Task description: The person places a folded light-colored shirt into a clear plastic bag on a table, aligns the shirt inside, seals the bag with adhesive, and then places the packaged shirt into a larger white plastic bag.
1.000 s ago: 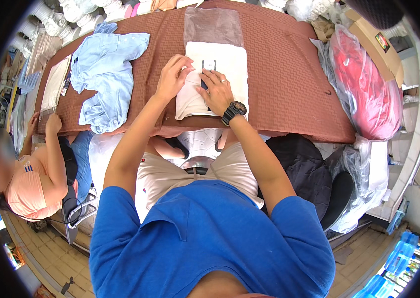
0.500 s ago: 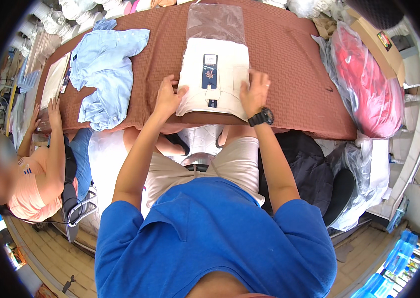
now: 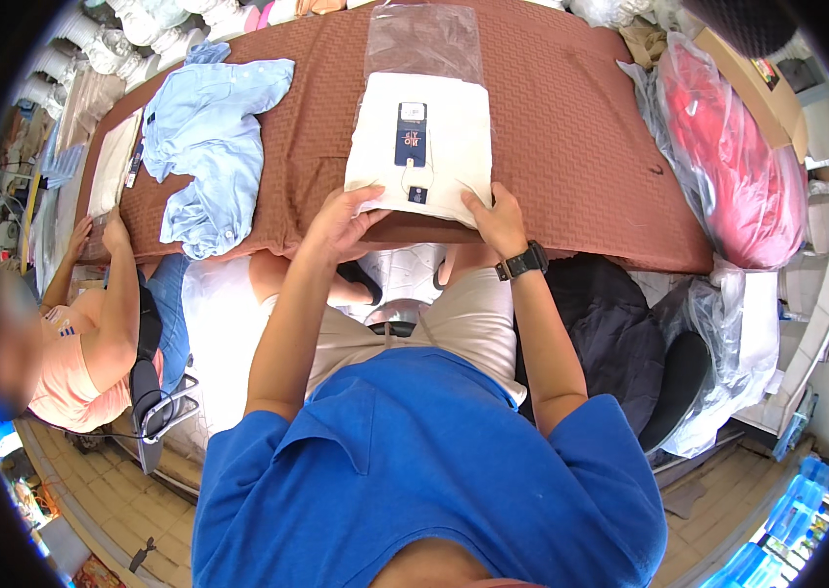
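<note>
A folded white garment [image 3: 454, 127] lies flat in front of me, its near edge at the table's front edge. A dark blue hang tag [image 3: 412, 135] rests on it, tied by a thin cord to a small dark label. My left hand [image 3: 344, 218] grips the near left corner, thumb on top and fingers underneath. At the near right corner my right hand [image 3: 501, 221], below a black wristwatch, pinches the garment in the same way. Beyond the fold stretches the empty part of a clear plastic bag [image 3: 424, 39]; whether the bag encloses the garment is hard to tell.
The table wears a brown textured cloth [image 3: 571, 147]. Left of me lies a light blue garment [image 3: 214, 137]. A person [image 3: 91, 343] sits at the left end, hands on another folded pale garment [image 3: 116, 162]. Red clothing in clear plastic [image 3: 728, 167] and a cardboard box [image 3: 753, 88] stand right.
Both hands have come nearer to me, from the garment's sides to its near corners, and now grip them. The other person's hands have drawn closer to the table edge.
</note>
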{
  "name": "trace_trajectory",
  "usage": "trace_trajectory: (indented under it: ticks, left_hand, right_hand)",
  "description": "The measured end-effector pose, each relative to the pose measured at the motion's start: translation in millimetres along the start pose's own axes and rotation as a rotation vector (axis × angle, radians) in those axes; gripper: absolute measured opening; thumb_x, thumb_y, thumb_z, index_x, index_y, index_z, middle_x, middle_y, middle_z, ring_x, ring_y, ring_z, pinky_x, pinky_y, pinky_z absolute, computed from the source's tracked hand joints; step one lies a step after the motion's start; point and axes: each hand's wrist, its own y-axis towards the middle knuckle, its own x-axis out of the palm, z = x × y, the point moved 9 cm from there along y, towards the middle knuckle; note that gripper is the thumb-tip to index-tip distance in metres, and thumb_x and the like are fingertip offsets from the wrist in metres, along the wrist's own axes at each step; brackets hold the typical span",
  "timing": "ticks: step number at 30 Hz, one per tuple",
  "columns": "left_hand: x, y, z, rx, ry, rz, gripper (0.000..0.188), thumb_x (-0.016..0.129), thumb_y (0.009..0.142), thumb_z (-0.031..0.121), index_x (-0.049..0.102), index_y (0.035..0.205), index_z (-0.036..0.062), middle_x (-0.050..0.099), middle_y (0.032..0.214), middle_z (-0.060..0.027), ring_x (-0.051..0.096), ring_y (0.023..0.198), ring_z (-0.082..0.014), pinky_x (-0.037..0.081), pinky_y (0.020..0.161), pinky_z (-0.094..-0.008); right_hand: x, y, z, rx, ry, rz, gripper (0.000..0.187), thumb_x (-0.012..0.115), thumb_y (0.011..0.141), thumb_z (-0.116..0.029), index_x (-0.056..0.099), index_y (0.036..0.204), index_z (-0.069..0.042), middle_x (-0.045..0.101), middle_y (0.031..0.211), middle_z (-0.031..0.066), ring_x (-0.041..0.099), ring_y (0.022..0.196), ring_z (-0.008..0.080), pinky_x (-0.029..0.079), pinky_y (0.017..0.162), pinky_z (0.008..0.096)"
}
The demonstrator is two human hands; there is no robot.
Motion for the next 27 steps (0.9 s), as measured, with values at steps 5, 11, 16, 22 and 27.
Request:
trace_trajectory:
  ticks: [5,11,16,22,27]
  left_hand:
    - [2,5,-34,0.162,-0.377,0.15,0.028,0.074,0.09,0.004,0.064,0.117,0.0053,0.068,0.112,-0.0057,0.061,0.108,-0.0157,0.049,0.092,-0.0317]
    - [69,8,-5,0.348,-0.381,-0.037,0.037,0.072,0.093,0.017,0.062,0.127,0.0057,0.069,0.118,-0.0041,0.06,0.117,-0.0152,0.046,0.101,-0.0388]
    - [61,26,-12,0.312,-0.557,-0.048,0.042,0.067,0.092,0.006,0.057,0.133,0.0001,0.066,0.128,-0.0105,0.063,0.119,-0.0222,0.048,0.106,-0.0406]
    - [57,35,-27,0.38,-0.297,-0.073,0.04,0.064,0.096,0.003,0.055,0.135,-0.0002,0.065,0.129,-0.0105,0.062,0.121,-0.0218,0.05,0.105,-0.0395]
    - [37,47,-39,0.371,-0.308,0.072,0.037,0.064,0.098,0.004,0.057,0.134,-0.0002,0.065,0.129,-0.0118,0.064,0.118,-0.022,0.052,0.102,-0.0375]
  right_hand:
    - [28,-8,3,0.228,0.823,-0.071,0.035,0.068,0.099,-0.018,0.056,0.123,0.005,0.069,0.115,0.0165,0.07,0.096,0.0229,0.059,0.079,0.0366]
    - [31,-5,-3,0.267,1.025,-0.109,0.035,0.068,0.098,-0.013,0.049,0.121,0.006,0.065,0.121,0.022,0.071,0.101,0.0267,0.062,0.083,0.0404]
    - [39,-10,-10,0.259,0.978,-0.031,0.035,0.069,0.097,-0.011,0.049,0.119,0.007,0.065,0.12,0.0238,0.072,0.099,0.0282,0.064,0.08,0.0399]
    - [47,-10,-10,0.243,0.96,-0.037,0.037,0.07,0.096,-0.012,0.048,0.117,0.009,0.066,0.116,0.0237,0.073,0.093,0.0286,0.067,0.075,0.0389]
    - [3,-11,-41,-0.007,0.001,0.288,0.039,0.071,0.088,-0.006,0.051,0.12,0.005,0.058,0.124,0.0258,0.063,0.108,0.0402,0.057,0.087,0.0492]
